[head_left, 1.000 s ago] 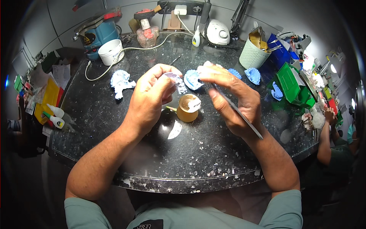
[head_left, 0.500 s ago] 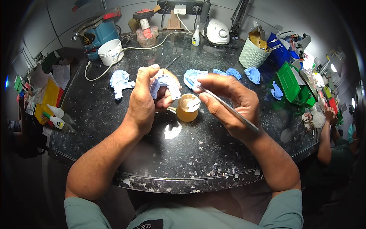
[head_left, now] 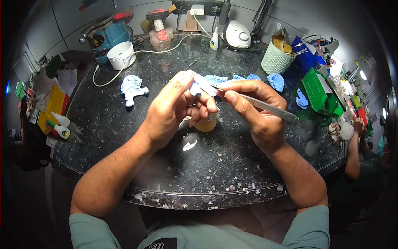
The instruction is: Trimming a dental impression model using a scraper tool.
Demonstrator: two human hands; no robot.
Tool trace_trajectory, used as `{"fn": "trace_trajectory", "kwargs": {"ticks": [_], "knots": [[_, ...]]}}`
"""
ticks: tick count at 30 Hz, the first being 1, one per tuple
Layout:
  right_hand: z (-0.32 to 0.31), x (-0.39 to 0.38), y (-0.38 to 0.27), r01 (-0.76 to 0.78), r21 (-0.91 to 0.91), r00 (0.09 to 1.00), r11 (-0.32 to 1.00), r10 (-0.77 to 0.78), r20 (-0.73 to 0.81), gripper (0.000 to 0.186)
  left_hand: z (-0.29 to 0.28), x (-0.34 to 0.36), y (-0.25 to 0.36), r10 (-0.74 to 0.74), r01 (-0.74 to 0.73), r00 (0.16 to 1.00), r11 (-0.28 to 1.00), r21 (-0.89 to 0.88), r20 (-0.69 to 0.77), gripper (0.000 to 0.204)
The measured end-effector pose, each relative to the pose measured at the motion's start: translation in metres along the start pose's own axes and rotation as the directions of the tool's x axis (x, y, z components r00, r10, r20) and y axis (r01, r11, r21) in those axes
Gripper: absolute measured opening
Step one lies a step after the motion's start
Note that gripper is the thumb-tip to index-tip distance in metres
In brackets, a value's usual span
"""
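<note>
My left hand point(head_left: 166, 108) grips a pale dental cast point(head_left: 199, 86) between thumb and fingers, tilted up over the middle of the bench. In my right hand point(head_left: 262, 114) is a scalpel point(head_left: 271, 109) with a flat silver handle, held like a pen. Its dark tip is at the cast's right side; whether it touches cannot be made out. Below my left fingers stands a yellow-orange cup point(head_left: 206, 125), its top mostly hidden. Blue dental casts lie around: one point(head_left: 132, 89) left of my hands, another point(head_left: 217, 79) behind them, and others point(head_left: 275, 82) to the right.
A dark speckled bench point(head_left: 199, 172) carries a white tub point(head_left: 121, 57), a white cable point(head_left: 163, 51) and a small bottle point(head_left: 214, 40). Right stand a pale green bin point(head_left: 276, 60) and a green box point(head_left: 317, 89). A co-worker's arm point(head_left: 353, 151) shows at far right.
My left hand has moved right and tipped the cast up, covering much of the cup. The scalpel's tip has come to the cast, its handle now swung flatter toward the right.
</note>
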State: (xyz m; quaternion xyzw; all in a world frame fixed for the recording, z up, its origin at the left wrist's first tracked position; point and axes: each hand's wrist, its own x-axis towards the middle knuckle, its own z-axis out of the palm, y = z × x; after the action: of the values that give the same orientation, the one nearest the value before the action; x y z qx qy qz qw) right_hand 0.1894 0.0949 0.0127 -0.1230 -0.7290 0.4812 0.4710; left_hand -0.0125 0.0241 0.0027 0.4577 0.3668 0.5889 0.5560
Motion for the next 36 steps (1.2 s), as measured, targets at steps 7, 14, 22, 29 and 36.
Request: {"fn": "trace_trajectory", "kwargs": {"ticks": [7, 14, 22, 29, 36], "knots": [[0.001, 0.001, -0.003, 0.014, -0.051, 0.999, 0.999, -0.015, -0.033, 0.014, 0.001, -0.003, -0.004, 0.163, -0.164, 0.986, 0.982, 0.092, 0.019, 0.049], [0.000, 0.000, -0.002, -0.004, -0.015, 1.000, 1.000, 0.004, -0.002, 0.013, 0.006, -0.007, -0.001, 0.185, -0.185, 0.983, 0.982, 0.037, 0.002, 0.044], [0.002, -0.003, 0.002, 0.006, 0.087, 0.993, 0.996, -0.017, 0.120, 0.022, 0.000, -0.006, 0.000, 0.085, -0.078, 0.987, 0.995, 0.056, -0.135, 0.053], [-0.007, 0.006, -0.002, 0.386, -0.196, 0.886, 0.902, -0.303, 0.351, 0.028, 0.002, -0.008, 0.004, 0.134, -0.102, 0.984, 0.963, 0.248, -0.115, 0.056], [-0.007, 0.006, -0.004, 0.406, -0.197, 0.861, 0.892, -0.301, 0.410, 0.032, 0.004, -0.009, 0.002, 0.198, -0.144, 0.973, 0.924, 0.355, -0.119, 0.056]]}}
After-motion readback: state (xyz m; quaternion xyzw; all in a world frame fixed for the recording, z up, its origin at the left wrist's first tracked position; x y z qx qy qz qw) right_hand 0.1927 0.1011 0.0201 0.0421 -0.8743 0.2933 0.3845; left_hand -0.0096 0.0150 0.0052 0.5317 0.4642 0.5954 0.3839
